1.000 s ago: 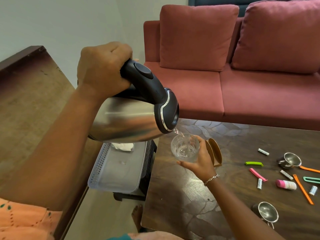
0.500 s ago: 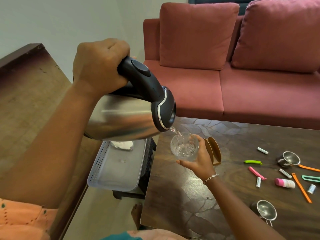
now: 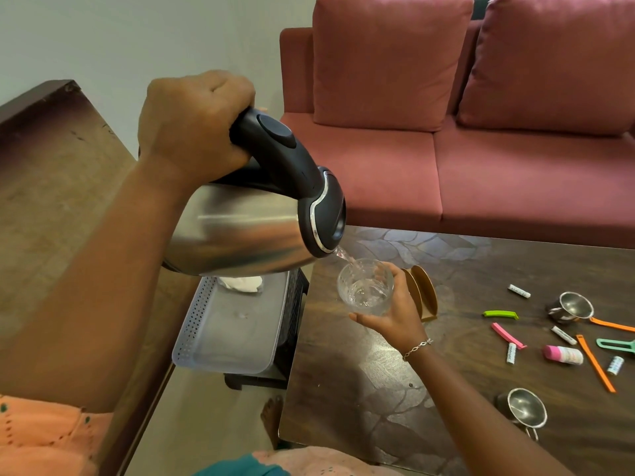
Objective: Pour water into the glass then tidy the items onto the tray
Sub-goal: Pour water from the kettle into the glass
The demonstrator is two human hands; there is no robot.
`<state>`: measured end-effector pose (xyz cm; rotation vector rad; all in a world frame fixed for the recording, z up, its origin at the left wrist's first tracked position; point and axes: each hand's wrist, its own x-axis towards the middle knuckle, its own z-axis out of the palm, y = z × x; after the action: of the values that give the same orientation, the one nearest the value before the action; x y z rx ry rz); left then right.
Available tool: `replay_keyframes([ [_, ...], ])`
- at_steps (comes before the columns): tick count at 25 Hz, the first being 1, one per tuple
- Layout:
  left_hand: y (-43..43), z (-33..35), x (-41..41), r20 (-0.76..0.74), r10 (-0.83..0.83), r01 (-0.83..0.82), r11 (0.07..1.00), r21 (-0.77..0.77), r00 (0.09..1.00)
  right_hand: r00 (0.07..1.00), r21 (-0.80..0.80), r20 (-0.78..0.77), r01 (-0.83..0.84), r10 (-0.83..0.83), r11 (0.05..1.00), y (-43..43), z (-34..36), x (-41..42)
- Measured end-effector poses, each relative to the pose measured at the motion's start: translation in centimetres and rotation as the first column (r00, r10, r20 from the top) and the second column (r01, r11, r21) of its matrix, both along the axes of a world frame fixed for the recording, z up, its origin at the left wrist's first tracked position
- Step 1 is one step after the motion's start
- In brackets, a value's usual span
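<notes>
Left hand grips tilted kettle, right hand holds part-filled glass; pouring underway. Small items on tabletop, none yet on tray.

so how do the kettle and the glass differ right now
The kettle is opaque steel with a black handle; the glass is clear. The kettle is far bigger than the glass. The kettle is tipped almost onto its side; the glass opens upward under its spout. The left hand grips the kettle, the right hand holds the glass. Both are hand-held.
</notes>
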<state>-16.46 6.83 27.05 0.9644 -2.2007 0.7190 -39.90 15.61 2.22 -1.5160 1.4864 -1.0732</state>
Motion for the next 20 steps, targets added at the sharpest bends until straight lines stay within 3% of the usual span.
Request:
replay_keyframes([
  [20, -0.2, 0.05, -0.24, 0.07, -0.021, 0.021, 1.0, 0.013, 0.997, 1.0, 0.003, 0.004, 0.005, -0.005, 1.0, 0.11, -0.54, 0.15],
])
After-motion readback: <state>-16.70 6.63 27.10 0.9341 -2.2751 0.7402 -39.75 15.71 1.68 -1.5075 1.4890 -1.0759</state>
